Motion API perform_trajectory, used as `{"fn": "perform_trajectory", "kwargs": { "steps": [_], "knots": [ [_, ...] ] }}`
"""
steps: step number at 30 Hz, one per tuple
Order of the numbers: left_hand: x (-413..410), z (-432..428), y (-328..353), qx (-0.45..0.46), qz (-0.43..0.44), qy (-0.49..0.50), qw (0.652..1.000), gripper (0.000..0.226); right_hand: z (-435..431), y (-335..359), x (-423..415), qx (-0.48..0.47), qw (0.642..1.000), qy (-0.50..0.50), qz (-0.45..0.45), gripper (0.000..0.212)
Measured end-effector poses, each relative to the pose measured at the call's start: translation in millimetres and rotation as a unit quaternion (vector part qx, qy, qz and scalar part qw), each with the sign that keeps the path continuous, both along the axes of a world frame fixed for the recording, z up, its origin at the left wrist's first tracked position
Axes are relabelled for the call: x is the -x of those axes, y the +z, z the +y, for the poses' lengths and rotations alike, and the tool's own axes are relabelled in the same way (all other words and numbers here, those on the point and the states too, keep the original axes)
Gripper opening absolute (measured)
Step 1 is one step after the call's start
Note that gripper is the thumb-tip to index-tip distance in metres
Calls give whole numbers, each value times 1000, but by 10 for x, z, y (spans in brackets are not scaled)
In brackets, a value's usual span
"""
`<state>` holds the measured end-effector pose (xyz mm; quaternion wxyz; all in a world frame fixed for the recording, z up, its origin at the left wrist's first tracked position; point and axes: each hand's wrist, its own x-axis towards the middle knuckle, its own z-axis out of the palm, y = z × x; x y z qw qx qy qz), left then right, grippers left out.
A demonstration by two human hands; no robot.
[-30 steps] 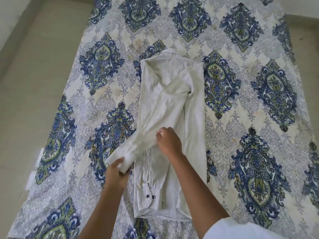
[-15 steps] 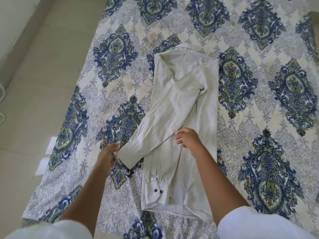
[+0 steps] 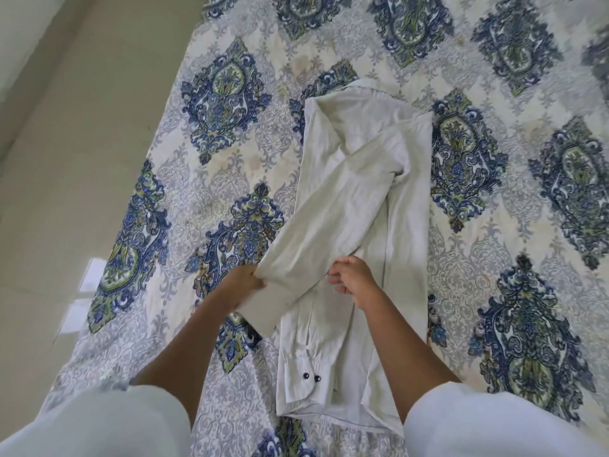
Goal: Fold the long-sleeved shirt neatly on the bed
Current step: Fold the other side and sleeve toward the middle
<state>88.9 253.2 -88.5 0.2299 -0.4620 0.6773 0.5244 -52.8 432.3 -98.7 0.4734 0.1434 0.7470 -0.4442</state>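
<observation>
Shirt (image 3: 405,225) laid lengthwise on the patterned bedspread (image 3: 230,94) at centre of frame, collar (image 3: 349,90) toward the top, hem toward the bottom, both sides already turned in to a narrow strip. Buttoned cuff (image 3: 309,380) of one arm flat along the strip at lower centre. Slanting sleeve (image 3: 329,225) running from upper right of the strip down to lower left, its end off the strip and over the bedspread. Left hand (image 3: 240,286) gripping that loose end, fingers wrapped on the cloth. Right hand (image 3: 354,280), fingers curled, seemingly pinching the sleeve's lower edge where it crosses the body. Judged as the sleeve-tucking step, roughly midway through the fold. Next, probably: keep the right-hand pinch as a pivot, swing the left-hand end back toward lower centre to lie straight down the strip, smooth flat, then bring hem up toward collar.
</observation>
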Motion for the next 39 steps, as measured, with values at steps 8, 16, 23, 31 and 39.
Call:
{"fn": "perform_trajectory", "kwargs": {
  "steps": [8,16,23,31,39],
  "knots": [
    [-215,-582,6,29,-2,30,999,21,-79,-48,437,-15,993,-42,113,9],
    [952,-531,-113,76,44,-6,996,37,30,-113,1174,-76,969,-76,223,25],
    [2296,-249,-104,188,54,-172,965,49,184,-183,1809,-58,958,-72,273,26],
    [3489,70,-190,211,99,-235,944,34,78,-308,2630,-8,959,-33,280,30],
    [4111,77,-400,183,120,-211,953,19,-23,-466,3220,-17,946,22,324,37]
  ]
}}
